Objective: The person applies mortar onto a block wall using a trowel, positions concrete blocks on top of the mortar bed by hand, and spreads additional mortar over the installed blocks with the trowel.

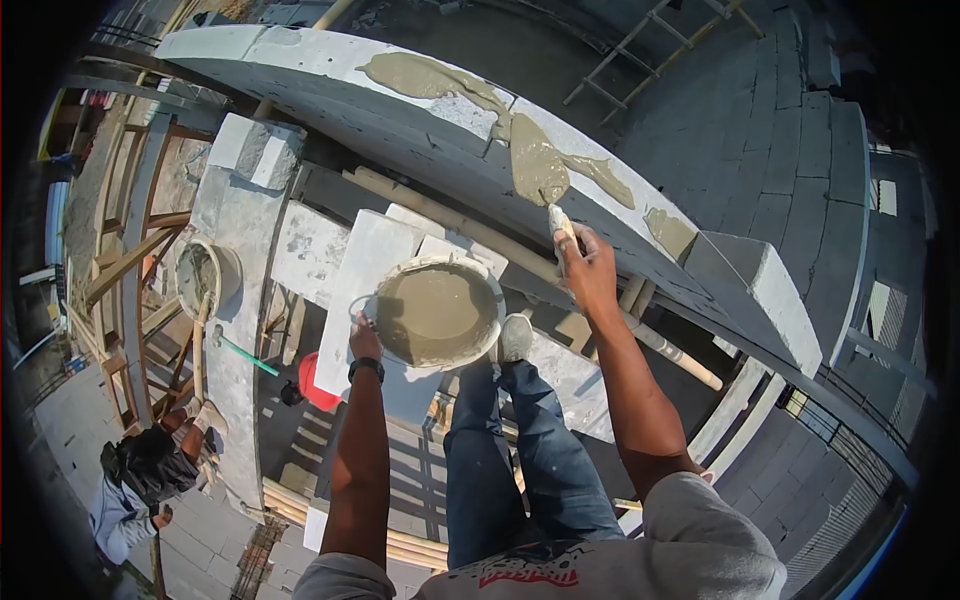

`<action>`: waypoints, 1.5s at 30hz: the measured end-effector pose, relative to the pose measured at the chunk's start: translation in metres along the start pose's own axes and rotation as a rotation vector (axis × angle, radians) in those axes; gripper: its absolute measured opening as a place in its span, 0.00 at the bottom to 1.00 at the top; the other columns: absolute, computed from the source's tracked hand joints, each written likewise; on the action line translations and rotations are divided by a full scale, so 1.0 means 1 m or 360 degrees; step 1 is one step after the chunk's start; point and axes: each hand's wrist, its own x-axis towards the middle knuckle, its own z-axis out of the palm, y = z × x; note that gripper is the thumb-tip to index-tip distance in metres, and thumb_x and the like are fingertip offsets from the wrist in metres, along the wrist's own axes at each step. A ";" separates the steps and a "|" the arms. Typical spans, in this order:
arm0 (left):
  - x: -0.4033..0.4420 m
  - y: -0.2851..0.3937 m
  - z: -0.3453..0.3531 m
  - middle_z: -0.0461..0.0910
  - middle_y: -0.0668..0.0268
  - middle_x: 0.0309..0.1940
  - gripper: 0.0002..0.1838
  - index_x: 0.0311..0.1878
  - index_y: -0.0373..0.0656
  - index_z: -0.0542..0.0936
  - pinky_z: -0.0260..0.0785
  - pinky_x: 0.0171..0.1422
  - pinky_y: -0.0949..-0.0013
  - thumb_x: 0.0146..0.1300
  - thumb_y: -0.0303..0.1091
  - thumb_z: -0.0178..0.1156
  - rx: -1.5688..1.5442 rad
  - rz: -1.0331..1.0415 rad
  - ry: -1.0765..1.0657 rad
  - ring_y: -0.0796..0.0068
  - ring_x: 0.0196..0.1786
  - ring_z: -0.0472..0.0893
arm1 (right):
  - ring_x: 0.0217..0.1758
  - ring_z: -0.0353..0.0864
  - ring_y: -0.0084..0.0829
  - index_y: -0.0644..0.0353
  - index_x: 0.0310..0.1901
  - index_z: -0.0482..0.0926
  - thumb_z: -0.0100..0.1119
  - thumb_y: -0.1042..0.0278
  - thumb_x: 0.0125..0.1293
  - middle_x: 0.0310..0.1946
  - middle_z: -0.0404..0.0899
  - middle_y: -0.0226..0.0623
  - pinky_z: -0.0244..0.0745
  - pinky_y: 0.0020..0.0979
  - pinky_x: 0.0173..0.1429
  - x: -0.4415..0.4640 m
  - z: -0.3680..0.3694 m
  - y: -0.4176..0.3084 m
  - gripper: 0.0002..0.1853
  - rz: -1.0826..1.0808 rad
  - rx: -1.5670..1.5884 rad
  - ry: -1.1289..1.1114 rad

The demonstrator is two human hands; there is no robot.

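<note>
My right hand [586,262] is closed round the handle of a trowel [540,165], whose blade is coated in wet grey mortar. The blade lies over the top edge of a block wall [300,42], with mortar [425,78] smeared along it on both sides of the trowel. At the left rim of a bucket of mortar [440,312], my left hand [364,338] grips what looks like its thin wire handle. The bucket rests on pale blocks [375,250] in front of my feet.
A second bucket [210,275] stands at the left on a concrete ledge [235,380]. Bamboo poles [450,215] run below the wall. Another person [150,470] is at the lower left. A gap with a red object [320,383] shows below. A ladder [650,60] leans beyond the wall.
</note>
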 end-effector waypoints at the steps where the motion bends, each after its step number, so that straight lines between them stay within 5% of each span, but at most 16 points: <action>1: 0.001 -0.003 0.002 0.83 0.45 0.47 0.39 0.52 0.30 0.81 0.69 0.60 0.54 0.77 0.64 0.41 -0.0002 0.0034 -0.0005 0.48 0.53 0.81 | 0.22 0.73 0.23 0.66 0.54 0.82 0.61 0.54 0.72 0.25 0.78 0.33 0.69 0.30 0.28 0.005 -0.002 0.003 0.21 -0.0107 -0.0117 0.0024; 5: 0.010 -0.018 0.006 0.83 0.45 0.42 0.40 0.51 0.30 0.80 0.69 0.58 0.54 0.77 0.66 0.40 -0.0138 0.0039 0.0041 0.47 0.49 0.81 | 0.27 0.74 0.29 0.69 0.53 0.80 0.60 0.57 0.71 0.24 0.78 0.39 0.71 0.37 0.37 0.013 -0.007 -0.001 0.22 -0.0206 -0.0356 0.0120; 8: 0.021 -0.031 0.012 0.84 0.45 0.43 0.41 0.51 0.29 0.80 0.69 0.59 0.54 0.76 0.66 0.41 -0.0211 0.0046 0.0096 0.48 0.49 0.81 | 0.25 0.74 0.26 0.68 0.53 0.81 0.60 0.55 0.71 0.24 0.78 0.37 0.71 0.33 0.33 0.013 -0.014 0.013 0.22 -0.0264 -0.0371 0.0224; 11: 0.011 -0.015 0.010 0.84 0.45 0.48 0.40 0.53 0.28 0.79 0.69 0.61 0.56 0.77 0.65 0.43 -0.0248 0.0003 0.0122 0.51 0.53 0.81 | 0.30 0.81 0.38 0.70 0.49 0.81 0.58 0.54 0.72 0.27 0.81 0.46 0.76 0.40 0.39 -0.008 -0.036 0.000 0.22 0.0034 -0.0112 0.0119; 14: 0.003 -0.008 0.007 0.83 0.45 0.52 0.39 0.55 0.27 0.79 0.69 0.62 0.58 0.77 0.64 0.44 -0.0316 -0.0047 0.0094 0.55 0.56 0.82 | 0.22 0.74 0.21 0.63 0.54 0.82 0.58 0.54 0.75 0.27 0.79 0.32 0.68 0.25 0.24 -0.039 -0.048 0.015 0.19 0.0244 0.0360 0.0200; 17: 0.004 -0.010 0.013 0.84 0.46 0.53 0.39 0.56 0.27 0.78 0.69 0.62 0.59 0.76 0.64 0.46 -0.0456 -0.0051 0.0101 0.57 0.55 0.82 | 0.21 0.76 0.23 0.62 0.55 0.79 0.56 0.57 0.77 0.28 0.79 0.32 0.70 0.27 0.22 -0.064 -0.040 0.054 0.17 0.0378 0.0711 0.0358; 24: 0.010 -0.012 0.006 0.84 0.49 0.47 0.41 0.55 0.27 0.79 0.70 0.58 0.60 0.75 0.67 0.45 -0.0252 -0.0084 0.0084 0.58 0.50 0.82 | 0.22 0.79 0.28 0.62 0.56 0.76 0.51 0.58 0.79 0.30 0.78 0.39 0.73 0.29 0.21 -0.061 0.020 0.000 0.16 0.0635 0.1312 0.0343; 30: 0.013 -0.018 0.006 0.83 0.50 0.42 0.41 0.53 0.29 0.80 0.70 0.55 0.57 0.75 0.67 0.45 -0.0259 -0.0097 0.0041 0.55 0.44 0.80 | 0.23 0.78 0.27 0.63 0.58 0.76 0.50 0.60 0.79 0.30 0.77 0.36 0.72 0.27 0.23 -0.017 0.063 -0.048 0.16 0.0626 0.1300 0.0177; 33: 0.009 -0.016 0.007 0.83 0.49 0.41 0.41 0.52 0.28 0.80 0.70 0.55 0.56 0.75 0.67 0.45 -0.0253 -0.0097 0.0076 0.52 0.44 0.80 | 0.23 0.75 0.24 0.65 0.55 0.80 0.53 0.59 0.77 0.28 0.76 0.34 0.69 0.28 0.25 0.002 0.066 -0.055 0.17 0.0451 0.0989 0.0071; 37: 0.010 -0.020 0.007 0.83 0.48 0.40 0.40 0.50 0.29 0.80 0.69 0.56 0.55 0.75 0.67 0.45 -0.0250 -0.0069 0.0048 0.50 0.45 0.80 | 0.42 0.82 0.51 0.71 0.51 0.81 0.56 0.59 0.74 0.38 0.84 0.56 0.73 0.46 0.55 0.021 0.054 -0.025 0.19 -0.0120 0.0081 0.0216; 40: 0.021 -0.030 0.008 0.83 0.48 0.40 0.40 0.46 0.31 0.81 0.69 0.56 0.55 0.75 0.67 0.44 -0.0205 -0.0020 0.0034 0.50 0.45 0.80 | 0.34 0.83 0.42 0.70 0.51 0.81 0.56 0.58 0.74 0.32 0.83 0.49 0.77 0.42 0.44 0.029 0.031 -0.013 0.19 -0.0069 0.0014 0.0218; 43: 0.028 -0.037 0.009 0.83 0.48 0.40 0.39 0.44 0.32 0.82 0.69 0.56 0.55 0.75 0.67 0.43 -0.0183 0.0017 0.0028 0.50 0.46 0.80 | 0.22 0.75 0.22 0.67 0.52 0.82 0.57 0.56 0.75 0.25 0.75 0.31 0.69 0.29 0.24 0.036 0.008 -0.024 0.19 0.0224 0.0361 0.0239; 45: 0.027 -0.035 0.011 0.84 0.48 0.40 0.39 0.44 0.32 0.82 0.69 0.56 0.55 0.75 0.67 0.42 -0.0218 0.0034 0.0043 0.49 0.46 0.80 | 0.21 0.75 0.23 0.66 0.52 0.82 0.57 0.55 0.75 0.24 0.75 0.30 0.68 0.29 0.22 0.035 -0.001 -0.024 0.19 0.0330 0.0439 0.0283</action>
